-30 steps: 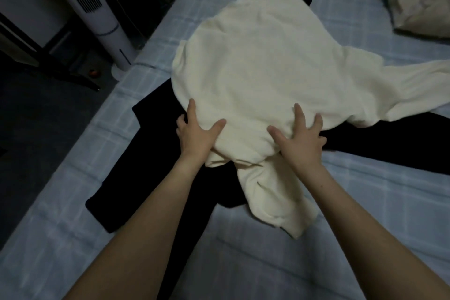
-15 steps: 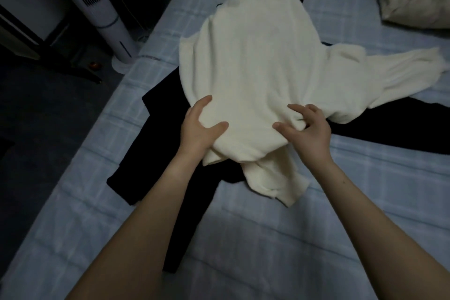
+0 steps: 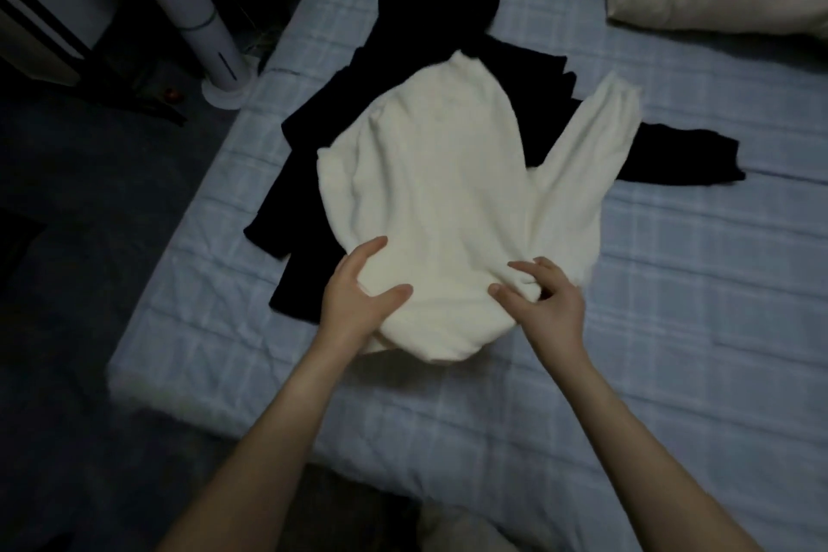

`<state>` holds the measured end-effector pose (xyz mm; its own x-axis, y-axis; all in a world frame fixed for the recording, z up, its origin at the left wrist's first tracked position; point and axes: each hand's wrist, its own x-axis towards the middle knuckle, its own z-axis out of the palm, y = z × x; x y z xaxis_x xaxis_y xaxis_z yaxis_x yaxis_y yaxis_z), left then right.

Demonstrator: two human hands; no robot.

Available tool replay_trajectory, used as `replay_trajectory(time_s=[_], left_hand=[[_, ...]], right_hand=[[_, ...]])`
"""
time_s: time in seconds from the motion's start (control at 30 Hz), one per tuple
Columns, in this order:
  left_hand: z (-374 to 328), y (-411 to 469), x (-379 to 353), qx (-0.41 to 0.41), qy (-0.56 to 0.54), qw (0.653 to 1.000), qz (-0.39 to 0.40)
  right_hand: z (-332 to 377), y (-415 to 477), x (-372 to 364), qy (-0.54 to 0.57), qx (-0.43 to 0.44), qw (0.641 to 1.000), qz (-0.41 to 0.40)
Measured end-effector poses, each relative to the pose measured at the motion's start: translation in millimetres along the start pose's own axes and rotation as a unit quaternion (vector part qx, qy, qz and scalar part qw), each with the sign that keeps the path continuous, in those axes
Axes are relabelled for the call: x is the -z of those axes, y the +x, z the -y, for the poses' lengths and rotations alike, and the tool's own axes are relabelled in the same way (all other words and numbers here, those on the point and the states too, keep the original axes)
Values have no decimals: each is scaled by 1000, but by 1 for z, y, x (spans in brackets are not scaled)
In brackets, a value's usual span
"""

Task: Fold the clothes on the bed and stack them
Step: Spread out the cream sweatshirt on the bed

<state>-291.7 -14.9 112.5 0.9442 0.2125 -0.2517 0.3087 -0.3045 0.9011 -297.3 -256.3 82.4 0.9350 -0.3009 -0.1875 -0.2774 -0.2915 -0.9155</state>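
Head view: left hand (image 3: 358, 296) and right hand (image 3: 551, 305) each gripped the near edge of the cream sweater (image 3: 430, 175). Soft, light, floppy knit, probably best taken by its corners.

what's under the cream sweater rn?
Black clothing lies under the cream sweater and sticks out at its left, far side and right, on the bed. The sweater covers the middle, so I cannot tell whether it is one black piece or several.
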Motion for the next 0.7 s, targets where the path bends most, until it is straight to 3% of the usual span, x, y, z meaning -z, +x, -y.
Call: replay_trajectory(time_s=[0.17, 0.37, 0.7], left_hand=[[-3, -101, 17, 9, -29, 999, 33], [-24, -189, 17, -26, -24, 997, 68], [-77, -248, -59, -103, 7, 992, 78]], right_hand=[[-3, -101, 41, 34, -17, 999, -10], [-4, -189, 97, 47, 23, 998, -26], [0, -189, 221, 48, 91, 993, -50]])
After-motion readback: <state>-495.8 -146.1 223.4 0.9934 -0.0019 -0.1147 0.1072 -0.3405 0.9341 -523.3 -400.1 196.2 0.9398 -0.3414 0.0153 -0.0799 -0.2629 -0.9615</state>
